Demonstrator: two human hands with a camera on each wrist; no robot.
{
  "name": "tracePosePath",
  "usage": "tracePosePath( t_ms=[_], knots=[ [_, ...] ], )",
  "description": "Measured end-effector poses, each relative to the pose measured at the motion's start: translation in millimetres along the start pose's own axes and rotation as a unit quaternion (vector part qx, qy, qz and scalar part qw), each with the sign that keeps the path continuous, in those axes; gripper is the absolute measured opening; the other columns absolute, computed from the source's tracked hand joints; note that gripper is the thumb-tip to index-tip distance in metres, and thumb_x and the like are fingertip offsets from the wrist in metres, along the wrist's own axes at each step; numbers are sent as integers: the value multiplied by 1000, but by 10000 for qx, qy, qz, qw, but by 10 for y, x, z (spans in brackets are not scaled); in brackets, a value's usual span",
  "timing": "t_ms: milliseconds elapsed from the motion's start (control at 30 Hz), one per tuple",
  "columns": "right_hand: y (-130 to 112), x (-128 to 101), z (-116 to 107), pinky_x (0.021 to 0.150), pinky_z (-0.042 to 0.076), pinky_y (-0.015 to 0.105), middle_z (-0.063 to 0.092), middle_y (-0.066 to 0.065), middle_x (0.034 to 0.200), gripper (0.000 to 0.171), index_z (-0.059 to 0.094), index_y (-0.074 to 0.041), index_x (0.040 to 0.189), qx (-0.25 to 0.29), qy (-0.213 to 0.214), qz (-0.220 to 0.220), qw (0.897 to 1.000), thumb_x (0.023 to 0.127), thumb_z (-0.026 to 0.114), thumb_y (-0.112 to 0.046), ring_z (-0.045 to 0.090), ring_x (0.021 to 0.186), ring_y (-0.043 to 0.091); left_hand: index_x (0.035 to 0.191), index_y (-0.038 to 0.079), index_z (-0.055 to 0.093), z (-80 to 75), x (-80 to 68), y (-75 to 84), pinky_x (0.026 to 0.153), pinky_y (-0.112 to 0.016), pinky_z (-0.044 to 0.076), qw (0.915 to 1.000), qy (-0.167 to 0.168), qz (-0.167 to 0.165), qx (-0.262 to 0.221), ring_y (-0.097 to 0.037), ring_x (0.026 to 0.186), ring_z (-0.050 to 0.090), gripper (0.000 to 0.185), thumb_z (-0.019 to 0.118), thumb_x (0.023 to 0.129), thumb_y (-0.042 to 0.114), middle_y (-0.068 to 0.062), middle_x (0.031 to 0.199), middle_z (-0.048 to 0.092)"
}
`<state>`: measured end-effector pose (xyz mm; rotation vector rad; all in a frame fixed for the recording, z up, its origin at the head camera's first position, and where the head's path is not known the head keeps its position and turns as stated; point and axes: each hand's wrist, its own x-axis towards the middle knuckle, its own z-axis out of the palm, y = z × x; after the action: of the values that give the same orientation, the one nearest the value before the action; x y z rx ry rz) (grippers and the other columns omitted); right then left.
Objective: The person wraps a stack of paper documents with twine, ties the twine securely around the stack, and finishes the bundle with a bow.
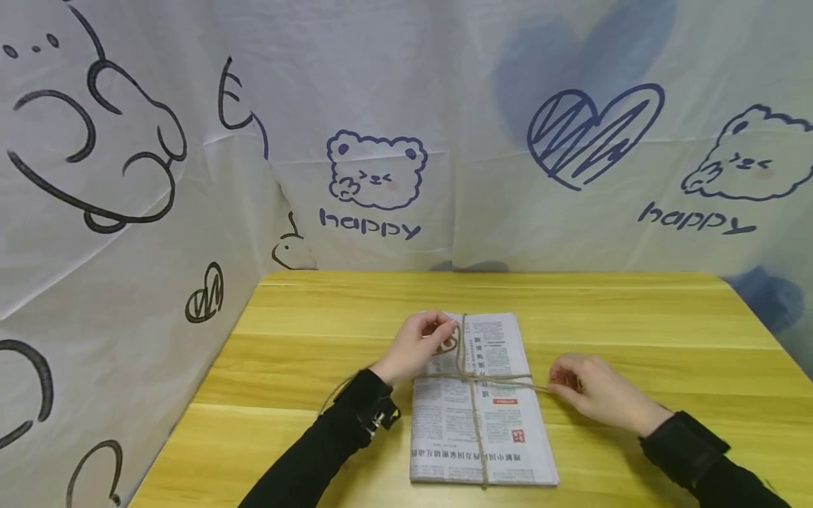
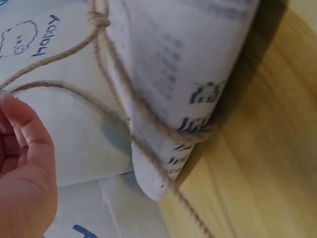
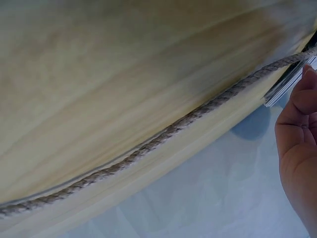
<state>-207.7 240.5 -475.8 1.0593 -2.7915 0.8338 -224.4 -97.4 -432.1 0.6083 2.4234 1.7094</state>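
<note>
A flat stack of folded newspapers (image 1: 444, 430) lies on the table, with twine (image 1: 476, 423) crossing it lengthwise and widthwise. The strands meet in a knot (image 2: 98, 20) near the stack's middle. Over the upper left part of the papers, my left hand (image 1: 413, 346) pinches one strand between thumb and forefinger, and a loose end trails off to the left. Beyond the right edge of the stack, my right hand (image 1: 597, 391) pinches the other strand, which runs rather straight from the knot. In the right wrist view that twine (image 3: 173, 126) continues past the hand along the tabletop.
The yellow wood-grain table (image 1: 305, 339) extends around the stack on all sides. Behind it and at the left hangs a white cloth (image 1: 470, 212) with drawn bears, hearts and lettering. Both wrists wear black bands (image 1: 686, 448).
</note>
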Motion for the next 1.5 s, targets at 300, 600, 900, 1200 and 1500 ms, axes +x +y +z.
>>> tracePosePath(
  t_ms=[300, 600, 900, 1200, 1500],
  knots=[
    [9, 4, 17, 57, 41, 18, 58, -15, 77, 6, 68, -19, 92, 25, -31, -19, 10000, 93, 74, -17, 45, 65, -6, 101, 1, 64, -334, -162, 140, 65, -23, 40, 9965, -592, -531, -260, -10, 67, 47, 22, 53, 106, 20, 1, 79, 53],
    [-20, 10, 14, 58, 42, 19, 59, -13, 78, 10, 68, -18, 91, -30, -138, 57, 9999, 90, 75, -11, 46, 67, -6, 112, -2, 67, -637, -370, 187, 65, -22, 46, 9883, -1246, -783, -391, -9, 68, 51, 23, 59, 102, 17, 1, 84, 59],
    [9, 2, 22, 59, 44, 20, 61, -12, 79, 9, 68, -16, 90, -33, -178, 173, 9997, 90, 75, -10, 48, 68, -6, 113, -5, 64, -622, -396, 84, 63, -20, 45, 9858, -1208, -630, -983, -6, 66, 51, 28, 59, 102, 20, 1, 81, 58],
    [39, -43, 29, 58, 44, 19, 58, -13, 77, 18, 66, -19, 86, -163, 74, 308, 9994, 85, 79, -8, 47, 67, -7, 122, -10, 62, -213, -105, -4, 71, -21, 55, 9862, 375, -660, -1470, -5, 73, 61, 32, 57, 104, 16, 2, 88, 63],
    [62, -72, -4, 56, 38, 18, 52, -14, 69, 11, 66, -16, 89, -177, -392, 545, 9976, 88, 77, -13, 41, 61, -5, 122, -9, 63, -145, -23, -8, 75, -23, 58, 9861, 504, -563, -1481, -4, 75, 64, 29, 57, 104, 14, 4, 91, 64]
  ],
)
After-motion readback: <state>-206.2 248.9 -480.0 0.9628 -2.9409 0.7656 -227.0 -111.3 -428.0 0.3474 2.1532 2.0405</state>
